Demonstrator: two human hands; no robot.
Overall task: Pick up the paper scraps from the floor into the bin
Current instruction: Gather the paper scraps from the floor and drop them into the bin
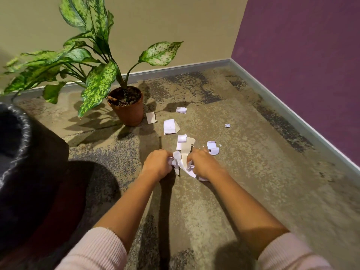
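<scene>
Where the mottled beige and grey carpet floor [243,182] meets the walls, a dark bin lined with black plastic [25,133] stands far left, well apart from the paper. Beyond is a terracotta-potted leafy plant [128,112]. The left hand [155,164] and right hand [202,164] curl their fingers around bunched white paper scraps [180,158] on the carpet. A loose rectangular white scrap [170,126] lies nearer the pot, its long axis pointing away from the person.

White paper scraps [169,126] on mottled tan-grey carpet [243,172], purple wall [302,55] (green-speckled leaves [97,86], terracotta pot [129,112]).
</scene>
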